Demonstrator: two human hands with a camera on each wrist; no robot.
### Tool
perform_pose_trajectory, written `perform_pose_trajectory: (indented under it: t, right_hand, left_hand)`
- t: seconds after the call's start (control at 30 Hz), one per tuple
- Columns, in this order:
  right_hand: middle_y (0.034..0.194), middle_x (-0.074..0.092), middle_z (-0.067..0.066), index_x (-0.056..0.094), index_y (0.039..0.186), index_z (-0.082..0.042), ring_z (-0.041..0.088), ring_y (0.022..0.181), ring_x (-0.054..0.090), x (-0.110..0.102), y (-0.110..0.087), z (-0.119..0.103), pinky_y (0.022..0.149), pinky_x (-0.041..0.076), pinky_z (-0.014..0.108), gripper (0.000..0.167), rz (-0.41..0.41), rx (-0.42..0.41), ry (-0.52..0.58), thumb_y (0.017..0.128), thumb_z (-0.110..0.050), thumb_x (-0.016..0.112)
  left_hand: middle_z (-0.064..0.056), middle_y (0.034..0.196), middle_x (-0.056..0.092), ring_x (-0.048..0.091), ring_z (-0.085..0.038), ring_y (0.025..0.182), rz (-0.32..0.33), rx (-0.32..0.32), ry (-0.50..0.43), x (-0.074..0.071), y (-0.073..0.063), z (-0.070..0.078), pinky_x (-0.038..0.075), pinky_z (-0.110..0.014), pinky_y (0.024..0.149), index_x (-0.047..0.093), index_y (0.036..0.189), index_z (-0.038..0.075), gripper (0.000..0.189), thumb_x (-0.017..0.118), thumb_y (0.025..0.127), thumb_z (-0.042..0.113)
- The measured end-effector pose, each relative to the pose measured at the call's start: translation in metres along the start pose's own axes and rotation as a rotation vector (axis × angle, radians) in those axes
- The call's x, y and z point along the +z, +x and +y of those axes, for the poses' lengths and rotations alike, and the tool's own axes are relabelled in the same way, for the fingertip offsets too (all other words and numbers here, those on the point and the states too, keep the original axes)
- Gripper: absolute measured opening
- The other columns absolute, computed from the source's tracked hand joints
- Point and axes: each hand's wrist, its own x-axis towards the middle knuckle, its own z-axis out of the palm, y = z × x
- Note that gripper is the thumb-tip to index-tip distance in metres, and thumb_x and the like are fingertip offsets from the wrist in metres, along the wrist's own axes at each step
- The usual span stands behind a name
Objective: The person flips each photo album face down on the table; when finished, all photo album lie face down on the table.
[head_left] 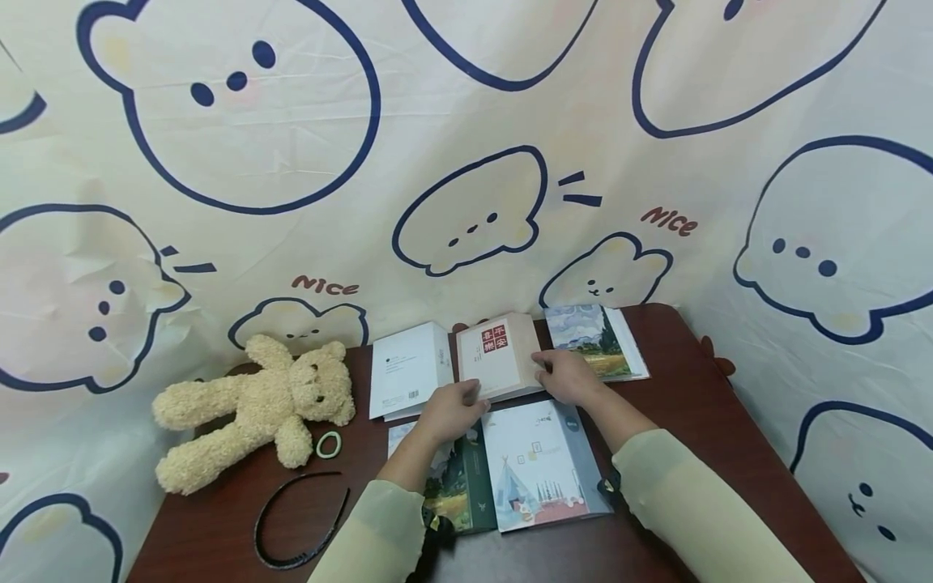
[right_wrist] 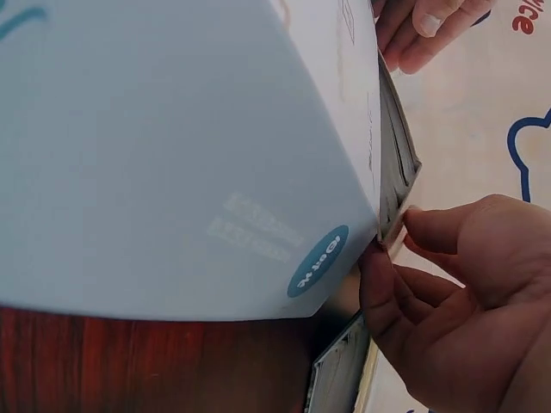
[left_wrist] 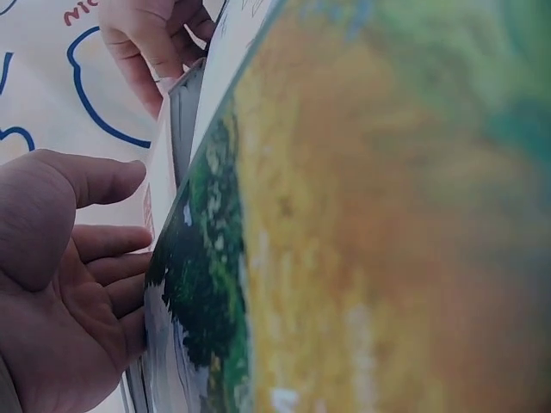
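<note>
A beige book (head_left: 477, 368) with a red square of characters lies in the back row on the table. My right hand (head_left: 568, 376) pinches its right edge between thumb and fingers, as the right wrist view shows at the book's corner. At the lower left corner of the same book is my left hand (head_left: 453, 413), thumb apart and fingers extended along the edge. In front of the beige book lies a white-and-blue book (head_left: 528, 461) with a tent drawing. A painting-covered book with a dark green spine (head_left: 477, 478) is partly hidden under my left forearm.
A white book (head_left: 408, 368) stands left of the beige one, and a landscape-painting book (head_left: 586, 336) lies to its right. Farther left are a teddy bear (head_left: 266, 405), a pale green ring (head_left: 329, 444) and a black headband (head_left: 291, 559). A printed cloth (head_left: 466, 121) hangs behind the brown table (head_left: 700, 405).
</note>
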Motion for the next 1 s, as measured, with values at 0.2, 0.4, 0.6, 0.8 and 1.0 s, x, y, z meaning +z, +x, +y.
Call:
perform_pose_trajectory:
  t: [0.2,0.4,0.6,0.8,1.0]
  right_hand:
    - [0.148,0.058,0.014,0.061,0.145,-0.008,0.036,0.139,0.051,0.002,0.0,-0.003,0.111,0.045,0.053,0.042,-0.038,0.005,-0.054,0.105,-0.021,0.062]
    - [0.148,0.059,0.013,0.062,0.144,-0.01,0.037,0.138,0.053,0.003,-0.002,-0.004,0.109,0.047,0.053,0.041,-0.042,0.013,-0.094,0.105,-0.021,0.062]
    - [0.145,0.061,0.014,0.063,0.143,-0.01,0.036,0.136,0.055,0.008,0.001,-0.002,0.108,0.048,0.053,0.04,-0.027,0.0,-0.123,0.105,-0.021,0.063]
    - [0.143,0.063,0.014,0.065,0.141,-0.009,0.036,0.134,0.056,0.01,0.001,-0.002,0.107,0.049,0.053,0.039,-0.014,0.006,-0.118,0.104,-0.021,0.064]
    - [0.142,0.063,0.014,0.065,0.142,-0.009,0.036,0.134,0.057,0.01,0.005,-0.002,0.107,0.048,0.052,0.039,-0.008,0.0,-0.149,0.104,-0.019,0.063]
  left_hand:
    - [-0.016,0.141,0.064,0.058,-0.037,0.132,0.009,0.003,0.003,-0.002,-0.001,-0.001,0.048,-0.056,0.107,0.058,0.147,0.005,0.056,0.066,0.101,0.035]
    - [-0.015,0.142,0.063,0.057,-0.038,0.133,0.019,-0.01,0.016,-0.003,-0.002,0.0,0.047,-0.057,0.108,0.059,0.147,0.006,0.055,0.066,0.1,0.035]
    - [-0.016,0.142,0.063,0.057,-0.038,0.133,0.024,-0.024,0.012,-0.004,-0.002,0.001,0.047,-0.056,0.107,0.059,0.147,0.007,0.055,0.067,0.1,0.034]
    - [-0.015,0.141,0.063,0.058,-0.037,0.133,0.023,-0.029,0.022,-0.001,-0.003,0.001,0.048,-0.055,0.107,0.059,0.147,0.007,0.055,0.066,0.101,0.034]
    - [-0.016,0.139,0.065,0.059,-0.035,0.131,0.016,-0.02,0.053,-0.002,-0.003,0.005,0.049,-0.054,0.106,0.059,0.147,0.007,0.054,0.066,0.101,0.033]
